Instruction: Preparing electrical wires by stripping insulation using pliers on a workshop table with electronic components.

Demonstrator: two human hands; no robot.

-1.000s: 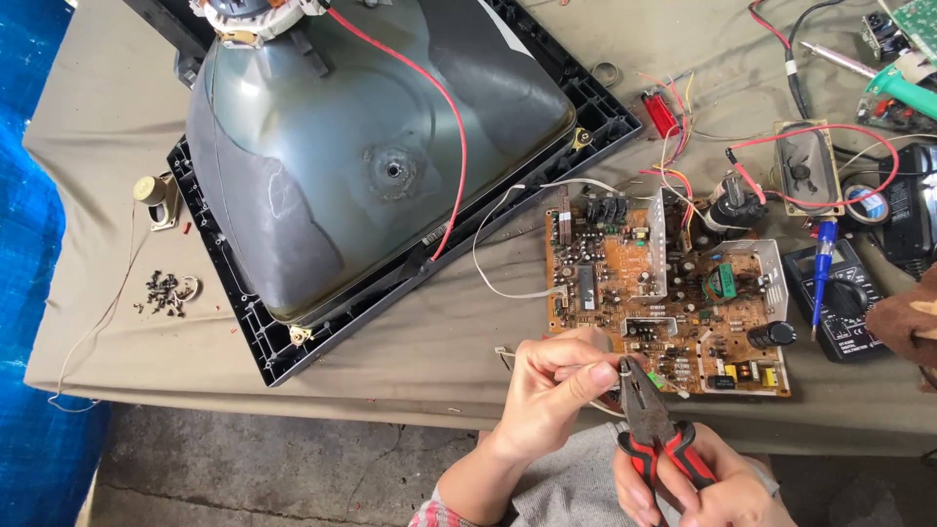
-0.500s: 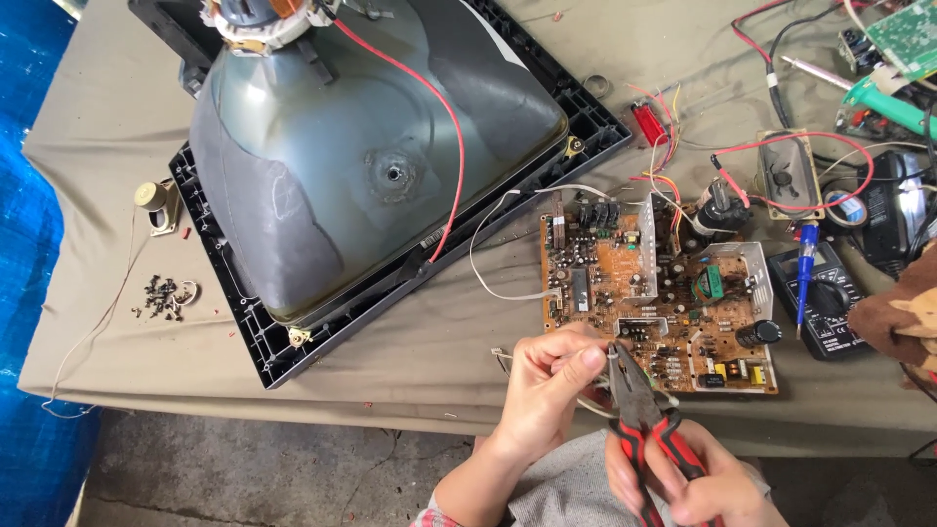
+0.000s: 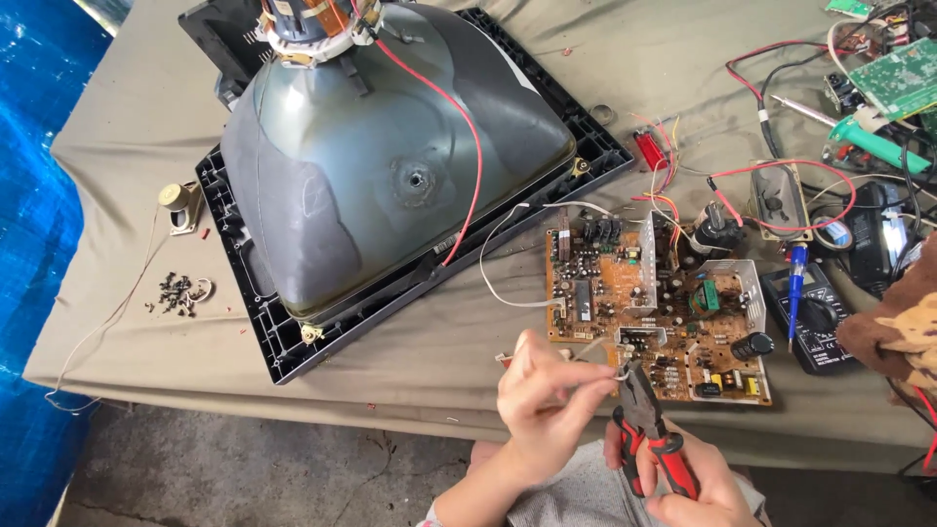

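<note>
My left hand (image 3: 543, 410) pinches a thin white wire (image 3: 597, 359) near the table's front edge. My right hand (image 3: 689, 476) grips red-and-black pliers (image 3: 648, 425), whose jaws close on the same wire just right of my left fingers. Directly behind them lies a brown circuit board (image 3: 652, 304) packed with components. A large grey picture tube (image 3: 390, 146) rests face down in its black plastic frame (image 3: 283, 344), with a red lead running over its back.
A digital multimeter (image 3: 816, 318) and a blue screwdriver (image 3: 796, 281) lie right of the board, amid red wires and a green board (image 3: 898, 76). Small screws (image 3: 178, 291) and a little speaker (image 3: 180, 203) sit at the left. Another person's sleeve (image 3: 900, 334) enters from the right.
The view has shifted so the tube and board sit lower and further right. My hands have stayed together on the wire, with the pliers raised slightly toward the board.
</note>
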